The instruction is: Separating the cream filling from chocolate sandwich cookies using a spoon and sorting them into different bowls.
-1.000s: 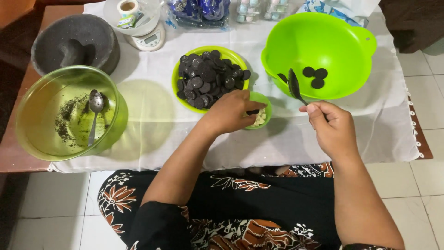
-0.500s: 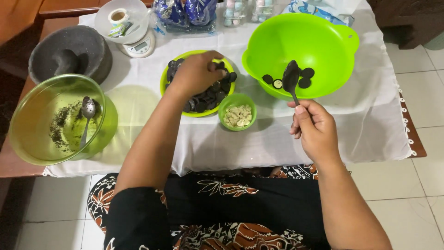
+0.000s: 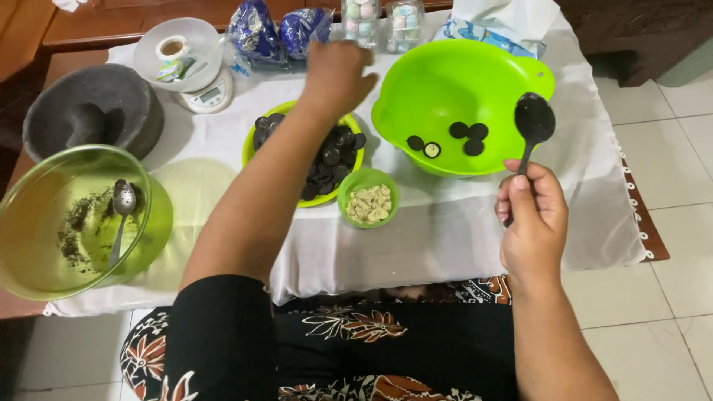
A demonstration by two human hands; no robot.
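My left hand (image 3: 338, 73) reaches out over the far side of a green plate (image 3: 249, 151) piled with dark round sandwich biscuits (image 3: 330, 160), close to two blue packets (image 3: 276, 28). Its fingers curl downward and hide whatever may be in them. My right hand (image 3: 531, 219) grips the handle of a black spoon (image 3: 535, 119), held upright beside the big bright green bowl (image 3: 475, 70). A few dark biscuit halves (image 3: 457, 137) lie in that bowl. A small green cup (image 3: 369, 202) of pale cream pieces stands between plate and bowl.
At the left, a clear green glass bowl (image 3: 52, 245) holds dark crumbs and a metal spoon (image 3: 121, 212). Behind it are a grey stone mortar (image 3: 93, 111) and a white kitchen scale (image 3: 197, 70). Jars of pastel sweets (image 3: 379, 18) stand at the back. Tiled floor lies right of the table.
My left hand went from the small cup to the biscuit plate, then further out toward the blue packets. My right hand raised the black spoon upright.
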